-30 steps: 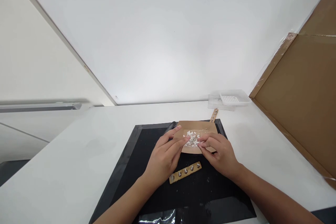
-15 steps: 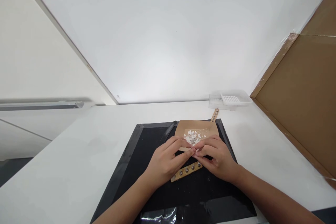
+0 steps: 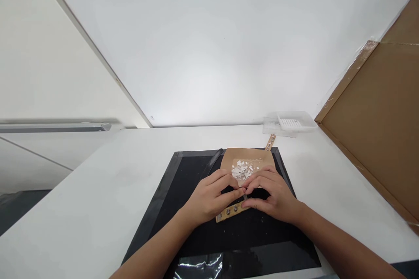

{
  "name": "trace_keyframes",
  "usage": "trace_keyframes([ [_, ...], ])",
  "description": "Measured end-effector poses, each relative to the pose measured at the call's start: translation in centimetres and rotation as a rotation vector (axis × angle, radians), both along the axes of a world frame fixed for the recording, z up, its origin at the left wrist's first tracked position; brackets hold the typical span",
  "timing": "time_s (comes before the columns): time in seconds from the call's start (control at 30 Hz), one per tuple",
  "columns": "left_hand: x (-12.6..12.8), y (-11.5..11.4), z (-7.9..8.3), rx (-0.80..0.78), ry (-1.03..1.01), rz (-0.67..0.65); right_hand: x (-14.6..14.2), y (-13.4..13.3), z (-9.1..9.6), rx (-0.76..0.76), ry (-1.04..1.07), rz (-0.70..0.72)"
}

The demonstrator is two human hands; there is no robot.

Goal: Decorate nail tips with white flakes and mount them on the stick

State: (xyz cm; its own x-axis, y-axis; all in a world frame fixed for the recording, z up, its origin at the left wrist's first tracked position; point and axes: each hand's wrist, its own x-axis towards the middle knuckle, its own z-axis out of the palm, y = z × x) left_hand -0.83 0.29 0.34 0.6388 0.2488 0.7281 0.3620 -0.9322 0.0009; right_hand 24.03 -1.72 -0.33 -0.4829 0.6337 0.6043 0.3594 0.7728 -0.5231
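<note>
From my station I'm seeing left hand (image 3: 211, 197) and right hand (image 3: 273, 194) meeting, fingers curled nearly closed; I can't tell which is gripping the grey piece (image 3: 245, 197) between them. The pegged strip (image 3: 232, 212) is lying below, white bits (image 3: 242, 170) beyond on brown tray (image 3: 250, 153).

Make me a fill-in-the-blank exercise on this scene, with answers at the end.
The mat beneath the brown tray is ____ in colour.
The small pieces in the tray are mostly ____ in colour.
The left hand and right hand are close ____.
The cardboard panel stands on the picture's ____ side.
Missing words: black; white; together; right.
</note>
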Motion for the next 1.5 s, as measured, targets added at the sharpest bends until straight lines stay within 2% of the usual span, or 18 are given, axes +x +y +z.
trace_keyframes([
  [0.13, -0.1, 0.0, 0.1, 0.016, -0.005, -0.005, -0.1, 0.2, -0.6, 0.013, -0.013, -0.061],
  [0.33, -0.1, -0.2, 0.0, 0.024, 0.017, -0.035, -0.5, 0.0, -0.5, 0.071, 0.005, -0.022],
  [0.63, -0.4, -0.2, -0.1, 0.084, 0.081, -0.03, -0.8, 0.0, -1.1, 0.06, 0.019, -0.048],
  [0.9, -0.8, -0.2, 0.8, 0.154, 0.104, -0.008, -1.2, -0.2, -1.2, 0.004, 0.065, -0.061],
  [1.07, -1.6, 0.4, 1.5, 0.18, 0.136, 0.03, -1.6, -0.3, -1.1, 0.0, 0.064, -0.047],
  [1.17, -2.0, 1.0, 1.5, 0.17, 0.036, 0.111, -1.8, -0.5, -1.3, 0.038, 0.016, -0.027],
  [1.3, -2.2, 1.7, 0.9, 0.14, -0.147, 0.26, -2.3, -0.8, -1.5, 0.086, -0.068, 0.013],
  [1.5, -1.5, 1.6, -0.2, 0.037, -0.143, 0.272, -3.6, -1.0, -2.0, 0.187, -0.208, 0.038],
])
